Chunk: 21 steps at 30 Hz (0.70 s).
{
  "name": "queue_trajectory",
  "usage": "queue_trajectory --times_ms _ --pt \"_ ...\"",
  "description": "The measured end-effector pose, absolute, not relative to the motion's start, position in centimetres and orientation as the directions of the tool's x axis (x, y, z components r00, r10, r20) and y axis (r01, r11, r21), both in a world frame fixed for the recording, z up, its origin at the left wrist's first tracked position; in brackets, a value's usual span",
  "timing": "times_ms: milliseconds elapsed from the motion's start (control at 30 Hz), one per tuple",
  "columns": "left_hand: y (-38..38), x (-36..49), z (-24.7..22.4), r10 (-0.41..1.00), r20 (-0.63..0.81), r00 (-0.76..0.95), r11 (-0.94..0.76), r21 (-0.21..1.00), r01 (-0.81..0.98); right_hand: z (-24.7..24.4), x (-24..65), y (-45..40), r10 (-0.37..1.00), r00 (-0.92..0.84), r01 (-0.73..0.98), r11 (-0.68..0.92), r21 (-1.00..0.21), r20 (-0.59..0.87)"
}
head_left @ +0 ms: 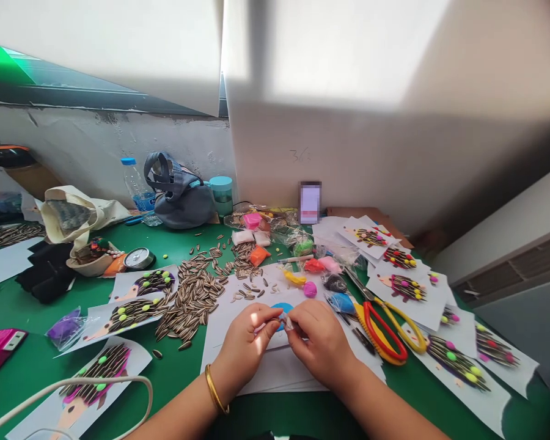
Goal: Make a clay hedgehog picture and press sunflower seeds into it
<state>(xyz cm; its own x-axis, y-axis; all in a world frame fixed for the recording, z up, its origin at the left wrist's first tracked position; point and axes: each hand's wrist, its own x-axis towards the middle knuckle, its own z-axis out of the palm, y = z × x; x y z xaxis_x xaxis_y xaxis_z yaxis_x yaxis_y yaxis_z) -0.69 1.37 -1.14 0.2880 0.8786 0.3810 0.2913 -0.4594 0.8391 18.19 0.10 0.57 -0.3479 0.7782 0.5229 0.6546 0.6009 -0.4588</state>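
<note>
My left hand (252, 336) and my right hand (321, 339) meet over a stack of white paper (224, 324), thumbs and fingertips pinched together. Between the fingertips is a small whitish piece (288, 320), too small to name. Just behind them a flat blue clay shape (282, 308) lies on the top sheet, partly hidden by my fingers. Farther back on the paper are loose sunflower seeds (250, 292), a yellow clay piece (294, 278) and a magenta clay ball (310, 289). A blue clay pack (341, 302) sits beyond my right hand.
Sunflower seeds (192, 299) are heaped at left. Hedgehog seed pictures (101, 379) lie on both sides of the green table (183, 397). Red-handled scissors (382, 333) and yellow-handled scissors (407, 324) are at right. A phone (309, 201), bag (183, 201) and bottle (137, 186) stand behind.
</note>
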Motion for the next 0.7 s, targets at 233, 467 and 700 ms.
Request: queue_trajectory --times_ms 233,467,700 --pt "1.1 -0.8 -0.9 0.828 0.471 0.306 -0.561 0.714 0.42 0.2 17.7 -0.1 0.773 -0.363 0.651 0.61 -0.453 0.52" --pt "0.9 -1.2 0.3 0.825 0.532 0.192 -0.564 0.748 0.351 1.0 19.3 0.6 0.87 -0.244 0.696 0.464 -0.547 0.428" --pt "1.2 -1.2 0.4 0.941 0.323 0.102 -0.338 0.911 0.234 0.7 22.7 2.6 0.923 -0.169 0.903 0.286 -0.32 0.346"
